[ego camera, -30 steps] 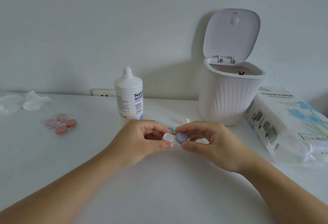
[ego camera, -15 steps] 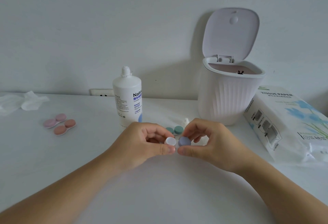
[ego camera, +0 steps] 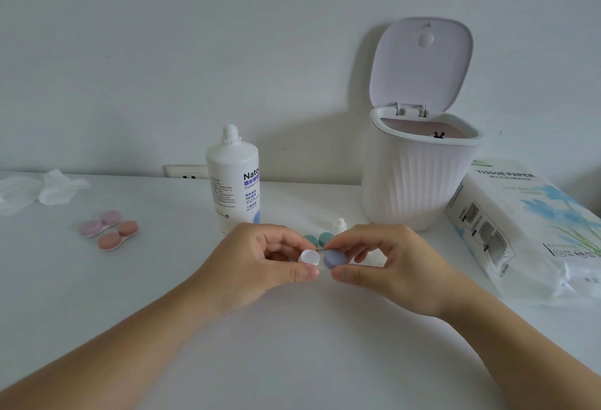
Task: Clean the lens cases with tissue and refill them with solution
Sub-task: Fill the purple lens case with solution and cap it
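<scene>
I see my left hand [ego camera: 260, 266] pinching the small round white plastic cap [ego camera: 309, 256], my right hand [ego camera: 383, 266] pinching the round lavender-blue cap [ego camera: 335, 258] of one lens case between them.

1. Left hand [ego camera: 257, 266] pinches the white cap [ego camera: 309, 257] of a lens case; right hand [ego camera: 387, 266] pinches its blue-grey cap [ego camera: 335, 258]. Both in front of the solution bottle [ego camera: 233, 182].
2. Green lens case [ego camera: 318, 239] just behind the hands, right of the bottle.
3. Two pink lens cases [ego camera: 109, 229] left of the bottle; crumpled tissue [ego camera: 58, 189] further left.
4. White bin [ego camera: 419, 178], lid up, right of the bottle; tissue pack [ego camera: 533, 230] beyond it.
</scene>
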Demonstrator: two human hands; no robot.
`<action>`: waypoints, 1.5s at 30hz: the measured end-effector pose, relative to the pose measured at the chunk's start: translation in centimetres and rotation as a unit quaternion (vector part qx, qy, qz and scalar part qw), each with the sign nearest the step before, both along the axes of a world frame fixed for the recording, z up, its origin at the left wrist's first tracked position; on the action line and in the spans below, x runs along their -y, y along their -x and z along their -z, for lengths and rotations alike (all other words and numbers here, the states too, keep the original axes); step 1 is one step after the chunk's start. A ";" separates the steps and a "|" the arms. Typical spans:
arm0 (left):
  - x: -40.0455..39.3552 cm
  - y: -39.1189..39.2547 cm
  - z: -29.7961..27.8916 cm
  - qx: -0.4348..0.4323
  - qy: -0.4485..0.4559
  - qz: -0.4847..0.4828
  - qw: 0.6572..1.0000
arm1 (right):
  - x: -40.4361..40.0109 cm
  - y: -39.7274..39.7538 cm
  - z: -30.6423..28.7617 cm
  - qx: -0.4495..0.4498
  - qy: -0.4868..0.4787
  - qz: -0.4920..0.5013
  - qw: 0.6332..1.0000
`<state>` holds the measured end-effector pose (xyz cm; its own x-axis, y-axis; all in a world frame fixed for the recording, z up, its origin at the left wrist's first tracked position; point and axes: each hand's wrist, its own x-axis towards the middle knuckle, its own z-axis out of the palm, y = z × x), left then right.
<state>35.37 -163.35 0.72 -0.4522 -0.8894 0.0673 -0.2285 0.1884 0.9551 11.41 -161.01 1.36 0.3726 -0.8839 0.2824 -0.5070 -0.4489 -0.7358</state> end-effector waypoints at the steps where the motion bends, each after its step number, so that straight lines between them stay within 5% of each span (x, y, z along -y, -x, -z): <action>1: 0.0 0.0 -0.1 0.002 0.001 -0.002 1.000 | 0.0 0.1 0.0 -0.001 -0.002 -0.004 1.000; 21: -0.1 0.1 -0.3 0.006 -0.012 0.040 0.999 | -0.6 0.2 -1.1 -0.069 -0.011 -0.041 0.997; 32: -0.2 0.1 -0.3 -0.004 -0.001 0.022 1.000 | -0.3 -0.6 -0.2 -0.050 0.043 0.046 0.997; 45: -0.3 0.2 -0.6 -0.044 -0.017 -0.003 0.999 | -0.7 -0.4 -0.3 0.004 0.043 0.015 0.999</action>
<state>35.20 -163.08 1.34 -0.4414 -0.8940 0.0766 -0.1448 0.1553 0.9772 11.81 -160.36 1.69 0.3444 -0.8667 0.3608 -0.5158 -0.4958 -0.6987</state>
